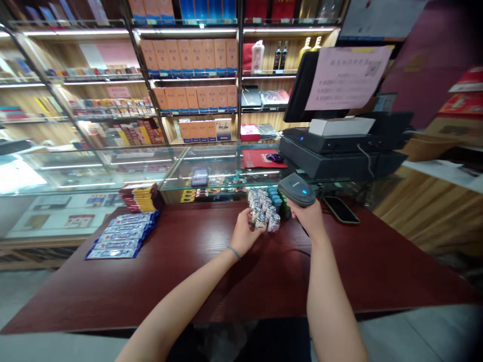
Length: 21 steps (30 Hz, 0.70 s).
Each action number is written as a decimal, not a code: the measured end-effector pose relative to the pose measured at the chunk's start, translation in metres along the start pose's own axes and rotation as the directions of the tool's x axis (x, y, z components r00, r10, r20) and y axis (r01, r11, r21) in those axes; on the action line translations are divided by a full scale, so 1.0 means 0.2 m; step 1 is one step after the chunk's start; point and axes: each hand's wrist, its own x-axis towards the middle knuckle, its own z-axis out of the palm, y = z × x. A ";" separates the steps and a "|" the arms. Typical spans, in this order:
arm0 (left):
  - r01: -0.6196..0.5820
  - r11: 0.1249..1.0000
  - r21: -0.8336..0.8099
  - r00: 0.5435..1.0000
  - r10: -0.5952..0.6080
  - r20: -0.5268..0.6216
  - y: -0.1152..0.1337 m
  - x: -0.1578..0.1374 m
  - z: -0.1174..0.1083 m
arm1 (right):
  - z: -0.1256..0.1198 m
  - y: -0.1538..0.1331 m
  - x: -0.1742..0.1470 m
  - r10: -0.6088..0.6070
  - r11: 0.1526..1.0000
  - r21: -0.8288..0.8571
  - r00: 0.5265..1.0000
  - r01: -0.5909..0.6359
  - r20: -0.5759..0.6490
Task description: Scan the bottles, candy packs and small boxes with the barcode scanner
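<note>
My right hand [311, 219] is wrapped round the grip of a dark grey barcode scanner [296, 189], whose small blue light is lit. The scanner is held up over the counter, tilted toward the left. Thumb and fingers of my left hand [243, 234] close round a small clear jar [260, 221] with a silver lid, at the front of a cluster of similar jars [265, 205]. Pale contents show through their walls. Right behind this cluster stand teal small packs [276, 199], partly hidden by the scanner.
Blue-and-white packets [118, 236] lie overlapped on the left of the reddish-brown counter [181, 271], near stacked brown-and-yellow packs [140, 197]. A phone [341, 209] lies on the right. Behind are a glass display case [222, 164], a monitor [300, 93] and a mouse [274, 158].
</note>
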 end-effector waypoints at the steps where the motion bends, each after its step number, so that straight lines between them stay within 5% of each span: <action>1: -0.002 1.000 0.000 1.000 0.002 -0.013 0.01 0.00 -0.04 | 0.01 -0.02 0.00 0.040 0.998 0.041 0.999 -0.040 -0.002; 5: -0.015 1.000 -0.007 0.992 0.014 -0.127 0.05 0.02 -0.31 | 0.08 -0.09 -0.02 0.055 0.992 0.109 0.997 -0.060 0.048; 12: -0.066 0.975 0.210 0.920 0.141 -0.365 0.00 0.04 -0.96 | 0.23 -0.25 -0.04 0.003 0.996 0.093 0.993 -0.013 0.114; 21: 0.073 0.870 0.488 0.856 0.196 -0.478 -0.13 -0.13 -1.70 | 0.48 -0.38 -0.15 -0.151 0.988 0.059 0.982 0.145 0.113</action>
